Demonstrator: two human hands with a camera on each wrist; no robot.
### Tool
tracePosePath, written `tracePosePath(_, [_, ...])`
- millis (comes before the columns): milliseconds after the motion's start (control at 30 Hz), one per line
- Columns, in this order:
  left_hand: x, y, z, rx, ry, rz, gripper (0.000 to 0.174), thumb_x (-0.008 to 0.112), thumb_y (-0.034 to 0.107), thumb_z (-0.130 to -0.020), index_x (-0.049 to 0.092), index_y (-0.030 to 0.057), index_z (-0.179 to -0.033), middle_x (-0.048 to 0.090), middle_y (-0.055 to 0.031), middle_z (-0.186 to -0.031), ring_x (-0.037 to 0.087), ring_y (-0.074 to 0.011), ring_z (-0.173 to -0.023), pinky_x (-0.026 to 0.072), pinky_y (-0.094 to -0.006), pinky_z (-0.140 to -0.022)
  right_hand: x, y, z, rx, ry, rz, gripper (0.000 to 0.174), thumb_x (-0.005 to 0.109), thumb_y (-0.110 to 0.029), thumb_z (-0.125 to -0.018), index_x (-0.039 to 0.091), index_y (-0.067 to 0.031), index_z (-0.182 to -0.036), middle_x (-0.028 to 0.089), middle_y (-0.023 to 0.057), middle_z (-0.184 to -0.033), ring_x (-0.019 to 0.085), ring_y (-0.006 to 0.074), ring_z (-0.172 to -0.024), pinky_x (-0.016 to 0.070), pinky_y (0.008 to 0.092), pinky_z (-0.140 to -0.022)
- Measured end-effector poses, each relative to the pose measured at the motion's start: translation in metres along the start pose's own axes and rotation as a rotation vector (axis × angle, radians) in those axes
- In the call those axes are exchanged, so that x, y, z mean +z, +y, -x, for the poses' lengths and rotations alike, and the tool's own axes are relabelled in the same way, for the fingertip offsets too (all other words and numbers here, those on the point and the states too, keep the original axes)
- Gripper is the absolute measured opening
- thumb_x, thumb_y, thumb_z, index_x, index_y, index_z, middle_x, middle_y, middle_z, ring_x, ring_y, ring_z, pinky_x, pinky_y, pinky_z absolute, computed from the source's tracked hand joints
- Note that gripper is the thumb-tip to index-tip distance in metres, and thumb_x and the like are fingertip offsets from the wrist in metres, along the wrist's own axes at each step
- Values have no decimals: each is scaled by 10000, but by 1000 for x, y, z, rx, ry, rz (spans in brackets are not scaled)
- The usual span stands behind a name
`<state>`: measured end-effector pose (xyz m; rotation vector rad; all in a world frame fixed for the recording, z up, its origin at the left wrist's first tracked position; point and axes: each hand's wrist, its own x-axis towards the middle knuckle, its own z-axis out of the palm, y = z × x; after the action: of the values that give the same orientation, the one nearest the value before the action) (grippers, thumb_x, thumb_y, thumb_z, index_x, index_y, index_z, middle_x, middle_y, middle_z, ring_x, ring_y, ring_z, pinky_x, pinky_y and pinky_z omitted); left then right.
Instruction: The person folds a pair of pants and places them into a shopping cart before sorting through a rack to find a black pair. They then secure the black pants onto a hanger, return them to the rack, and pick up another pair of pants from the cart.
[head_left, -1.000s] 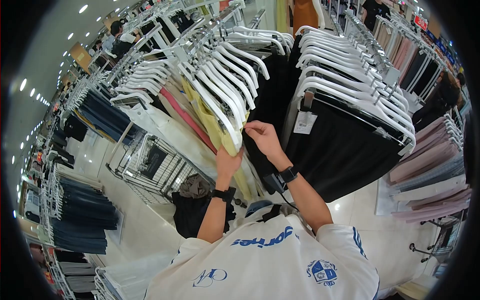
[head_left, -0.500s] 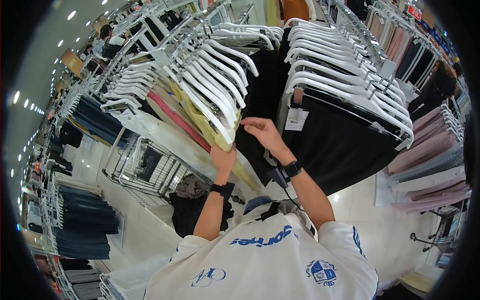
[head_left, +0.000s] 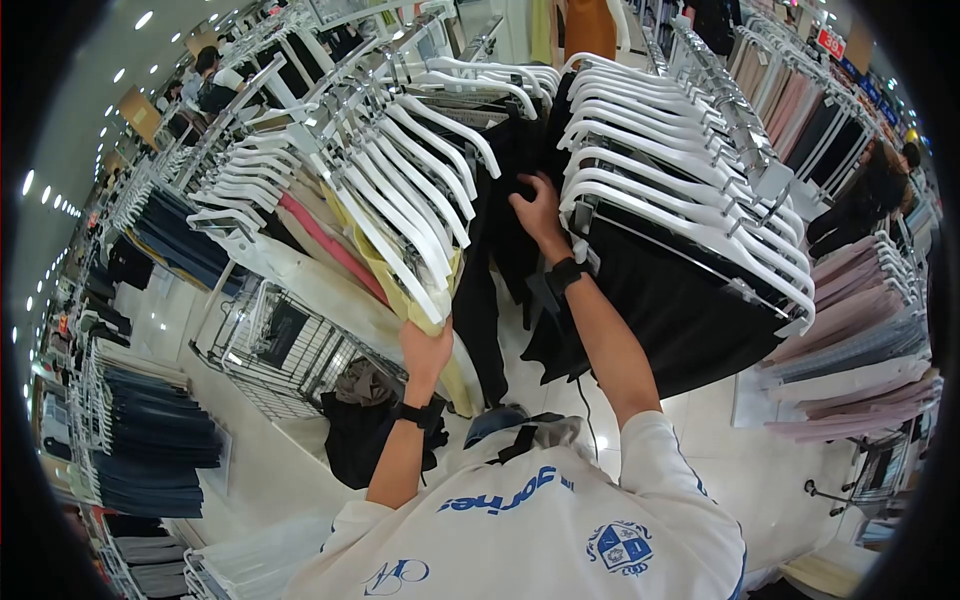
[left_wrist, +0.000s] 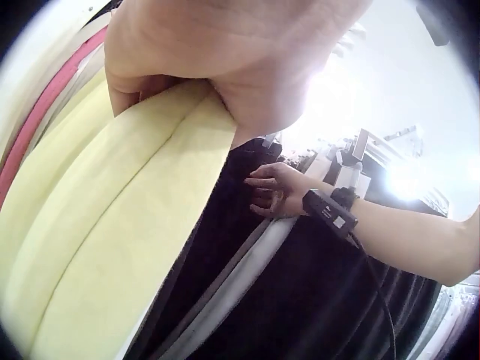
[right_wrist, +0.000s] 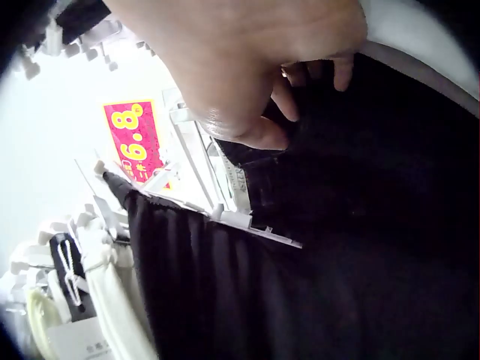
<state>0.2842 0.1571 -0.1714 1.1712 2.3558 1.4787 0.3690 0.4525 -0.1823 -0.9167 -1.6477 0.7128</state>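
In the head view, my left hand (head_left: 428,350) grips the upper edge of a pale yellow garment (head_left: 443,280) at the end of a white hanger (head_left: 380,232). The left wrist view shows the fingers curled over the yellow fabric (left_wrist: 127,217), the fingertips partly hidden behind it. My right hand (head_left: 537,212) reaches into the gap between two rows of hangers. Its fingers are spread and loosely bent close against black garments (right_wrist: 352,195) in the right wrist view. A black garment (right_wrist: 199,277) hangs there from a clip hanger (right_wrist: 240,217).
Black bottoms (head_left: 660,320) hang on white hangers at right. A wire shopping cart (head_left: 265,350) with dark clothes (head_left: 375,440) stands at lower left. Jeans (head_left: 150,440) hang further left, pink garments (head_left: 850,340) at right. A red price sign (right_wrist: 135,139) shows behind the hangers.
My right hand has moved from beside the yellow garment forward and deeper between the racks, to the black garments. My left hand keeps its grip on the yellow garment; the view has shifted slightly.
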Motion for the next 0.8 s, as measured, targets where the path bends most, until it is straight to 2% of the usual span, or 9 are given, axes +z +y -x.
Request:
tracePosePath(33, [1,-1,0,1,-1,-20,320,754,206,-874,671,-59,-1034,731,-208,-961,710,-366,-926,525,-421,-812,3,8,-4,-58,43,-41,359,722,-190,-746,715,-13,-1058,626,233,-1249,562,374,-1236,422,415,-1070])
tracePosePath(167, [3,0,1,20,-12,4,319,752,212,-880,671,-58,-1029,731,-210,-950,714,-362,-911,526,-424,-806,2,16,-4,-30,90,-90,335,744,-199,-760,719,-14,-1038,671,179,-1091,629,321,-1067,465,384,-970])
tracePosePath(200, [3,3,2,26,-6,-2,317,751,214,-882,671,-57,-1027,732,-207,-946,715,-362,-905,527,-425,-803,-2,12,-2,-33,92,-85,335,744,-199,-760,719,-14,-1038,671,179,-1091,629,321,-1067,465,384,-970])
tracePosePath(300, [5,1,1,50,-2,-4,314,745,222,-889,672,-52,-1025,733,-201,-941,715,-362,-899,528,-425,-799,-4,4,4,133,59,-410,147,725,-99,-824,696,-1,-929,681,125,-995,655,194,-906,520,328,-832])
tracePosePath(433, [5,1,2,68,-9,-6,305,743,218,-889,677,-47,-1023,737,-193,-940,717,-359,-901,529,-423,-793,-6,13,11,123,7,-404,120,727,-69,-829,679,3,-912,679,97,-951,658,170,-854,533,309,-776])
tracePosePath(500, [9,-2,0,65,-12,-22,294,745,209,-885,681,-45,-1018,738,-194,-935,719,-356,-901,531,-422,-791,-4,16,14,196,-153,-390,209,766,-107,-814,668,-3,-968,673,66,-898,655,163,-831,534,310,-767])
tracePosePath(600, [12,-1,2,52,-4,-55,274,750,193,-874,689,-37,-1010,739,-195,-924,722,-351,-899,535,-418,-788,-23,-32,28,248,-186,-231,306,796,-138,-801,647,-19,-1040,669,43,-880,648,147,-824,531,304,-767])
tracePosePath(633, [13,0,0,47,5,-68,264,753,185,-869,694,-31,-1007,739,-194,-918,724,-349,-897,537,-415,-786,-30,-44,31,208,-228,-147,418,813,-157,-791,622,-16,-1134,673,59,-900,644,147,-840,531,311,-772])
tracePosePath(800, [18,-1,-5,38,-16,-1,250,747,171,-867,691,-39,-991,738,-195,-905,724,-349,-883,538,-407,-783,-34,-59,43,139,-364,-184,498,772,-150,-801,606,29,-1235,683,91,-911,657,180,-827,537,323,-769])
